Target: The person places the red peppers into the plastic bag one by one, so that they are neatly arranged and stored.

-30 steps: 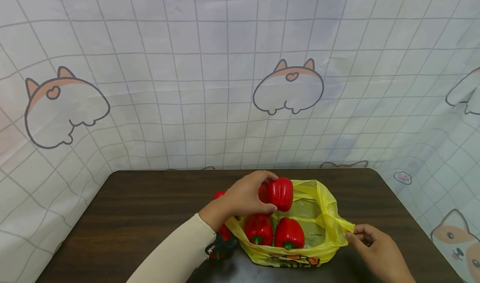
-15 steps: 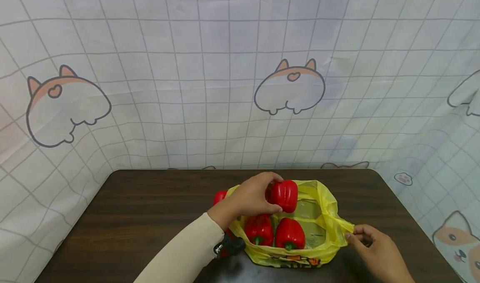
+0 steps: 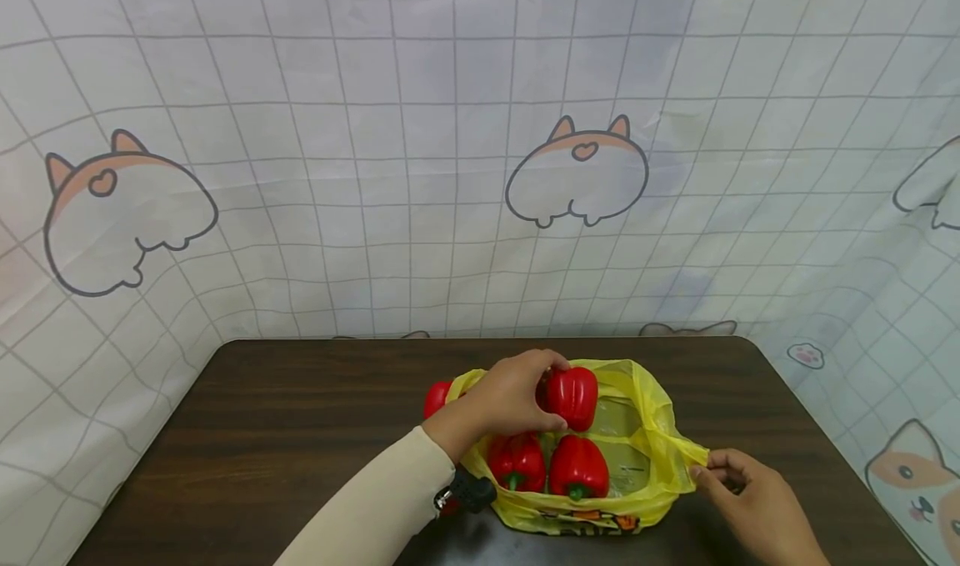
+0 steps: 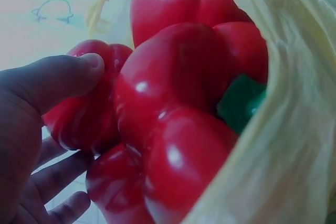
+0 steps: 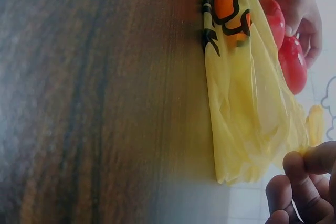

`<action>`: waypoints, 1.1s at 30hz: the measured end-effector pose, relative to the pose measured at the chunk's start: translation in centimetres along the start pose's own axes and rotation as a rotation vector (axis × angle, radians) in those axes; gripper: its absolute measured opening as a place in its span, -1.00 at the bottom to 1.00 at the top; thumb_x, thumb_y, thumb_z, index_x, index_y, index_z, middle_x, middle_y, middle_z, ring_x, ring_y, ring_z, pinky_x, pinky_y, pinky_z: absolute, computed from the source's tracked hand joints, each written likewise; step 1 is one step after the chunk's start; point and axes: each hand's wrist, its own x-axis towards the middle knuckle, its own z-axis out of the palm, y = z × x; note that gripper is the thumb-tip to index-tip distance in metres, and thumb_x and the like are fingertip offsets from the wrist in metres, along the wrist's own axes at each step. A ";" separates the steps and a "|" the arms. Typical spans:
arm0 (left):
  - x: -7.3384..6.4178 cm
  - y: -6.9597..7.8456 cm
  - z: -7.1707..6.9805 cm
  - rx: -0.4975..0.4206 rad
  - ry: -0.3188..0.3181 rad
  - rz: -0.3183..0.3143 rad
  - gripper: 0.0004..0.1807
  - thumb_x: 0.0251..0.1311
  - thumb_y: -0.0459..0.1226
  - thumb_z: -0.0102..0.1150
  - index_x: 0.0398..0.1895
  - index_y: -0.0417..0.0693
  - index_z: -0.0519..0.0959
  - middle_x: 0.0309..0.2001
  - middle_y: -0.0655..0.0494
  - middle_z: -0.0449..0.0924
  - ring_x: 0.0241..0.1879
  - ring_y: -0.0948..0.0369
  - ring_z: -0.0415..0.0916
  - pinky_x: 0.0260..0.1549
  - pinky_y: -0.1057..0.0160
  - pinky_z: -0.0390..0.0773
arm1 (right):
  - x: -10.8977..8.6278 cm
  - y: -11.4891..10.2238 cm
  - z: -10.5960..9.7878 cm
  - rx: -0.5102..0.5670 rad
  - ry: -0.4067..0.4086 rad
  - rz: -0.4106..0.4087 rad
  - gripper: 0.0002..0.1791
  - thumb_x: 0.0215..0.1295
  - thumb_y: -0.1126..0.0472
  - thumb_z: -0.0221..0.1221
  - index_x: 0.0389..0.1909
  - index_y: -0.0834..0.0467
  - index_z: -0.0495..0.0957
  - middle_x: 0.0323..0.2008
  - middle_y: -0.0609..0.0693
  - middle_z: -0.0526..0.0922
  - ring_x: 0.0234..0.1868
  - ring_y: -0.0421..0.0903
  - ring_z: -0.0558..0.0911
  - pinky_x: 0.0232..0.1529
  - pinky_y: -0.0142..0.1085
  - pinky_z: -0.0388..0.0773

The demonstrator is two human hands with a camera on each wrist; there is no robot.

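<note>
Work in hand, judged from the scene: packing a yellow plastic bag [image 3: 656,403] with red bell peppers, at the placing stage. The held bell pepper [image 3: 575,398] sits at the bag's mouth, toward the far side, behind two others lying inside: a left-hand bell pepper [image 3: 519,463] and, just beside it, a middle bell pepper [image 3: 580,468], both with green stems toward the wearer. Whether the held one already rests on anything inside: cannot tell.

Grip, left: the left hand [image 3: 517,395] clasps the held bell pepper across its body, thumb on the near side, fingers on the far side, parted by about the fruit's width. The left wrist view shows the thumb tip pressed to the skin.

Grip, right: the right hand [image 3: 757,499] pinches the bag's right corner between thumb and forefinger, drawing the plastic taut.

Also noted: an outer bell pepper [image 3: 437,399] just left of the bag, partly hidden by the left arm; dark wood-grain table [image 3: 300,433] beneath.

Next move, as judged: calls for lowering the fruit onto the bag floor and releasing it gently, with the right-hand pinch maintained so the mouth does not sag inward.
</note>
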 end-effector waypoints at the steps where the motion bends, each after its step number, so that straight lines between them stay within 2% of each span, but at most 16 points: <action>1: 0.0 0.0 0.0 0.006 -0.001 -0.001 -0.21 -0.02 -0.08 0.62 0.30 0.11 0.45 0.08 0.24 0.54 0.00 0.26 0.52 -0.17 0.34 0.63 | 0.0 0.0 0.0 0.001 -0.002 0.001 -0.43 0.43 -0.21 0.22 0.02 0.26 0.60 -0.21 -0.05 0.72 -0.23 -0.09 0.66 -0.25 -0.14 0.60; 6: 0.0 0.1 0.1 0.064 0.002 -0.021 -0.22 -0.04 -0.05 0.62 0.28 0.16 0.46 0.12 0.29 0.56 0.02 0.25 0.50 -0.18 0.30 0.63 | 0.0 0.0 0.0 0.003 -0.004 0.002 -0.43 0.42 -0.21 0.22 0.02 0.25 0.60 -0.21 -0.06 0.72 -0.23 -0.10 0.66 -0.27 -0.17 0.59; 9: 0.1 0.3 0.2 0.142 0.012 -0.021 -0.22 -0.06 -0.01 0.62 0.27 0.17 0.48 0.13 0.31 0.59 0.07 0.24 0.49 0.04 0.21 0.54 | 0.1 0.0 0.1 0.000 0.001 0.003 -0.43 0.42 -0.21 0.22 0.02 0.25 0.60 -0.21 -0.06 0.72 -0.23 -0.10 0.66 -0.27 -0.15 0.59; 11: 0.2 0.3 0.2 0.194 0.018 -0.019 -0.23 -0.07 0.02 0.62 0.26 0.17 0.49 0.13 0.31 0.61 0.12 0.23 0.48 0.19 0.08 0.40 | 0.1 0.0 0.1 0.001 0.004 0.004 -0.42 0.41 -0.22 0.23 0.02 0.26 0.60 -0.21 -0.05 0.72 -0.23 -0.09 0.66 -0.24 -0.12 0.61; 14: 0.2 0.2 0.5 0.242 0.017 -0.024 -0.23 -0.08 0.03 0.62 0.26 0.17 0.51 0.13 0.29 0.62 0.16 0.23 0.48 0.30 -0.03 0.21 | 0.2 0.1 0.1 0.007 0.003 0.007 -0.41 0.40 -0.23 0.23 0.02 0.26 0.60 -0.21 -0.05 0.72 -0.23 -0.09 0.67 -0.23 -0.08 0.62; 21: 0.2 -0.1 1.1 0.325 -0.011 -0.071 -0.27 -0.04 0.06 0.59 0.23 0.17 0.54 0.09 0.26 0.63 0.19 0.19 0.45 0.32 -0.16 0.12 | 0.2 0.1 0.2 0.009 0.001 0.006 -0.40 0.40 -0.23 0.23 0.03 0.27 0.60 -0.22 -0.06 0.72 -0.23 -0.09 0.66 -0.25 -0.10 0.62; 27: 0.1 0.1 1.0 0.353 -0.024 -0.105 -0.40 0.02 0.03 0.56 0.14 0.12 0.61 0.08 0.22 0.65 0.39 0.04 0.30 0.35 -0.27 0.05 | 0.2 0.0 0.2 0.008 0.001 0.005 -0.41 0.41 -0.21 0.23 0.02 0.28 0.60 -0.24 -0.06 0.72 -0.26 -0.11 0.66 -0.28 -0.13 0.62; 33: -0.2 0.6 0.6 0.368 -0.010 -0.078 -0.44 0.08 0.03 0.52 0.13 0.12 0.60 0.14 0.20 0.62 0.46 0.02 0.22 0.37 -0.25 0.07 | 0.2 -0.2 0.2 0.008 -0.001 0.008 -0.43 0.42 -0.21 0.22 0.00 0.26 0.60 -0.24 -0.05 0.72 -0.25 -0.09 0.66 -0.29 -0.12 0.61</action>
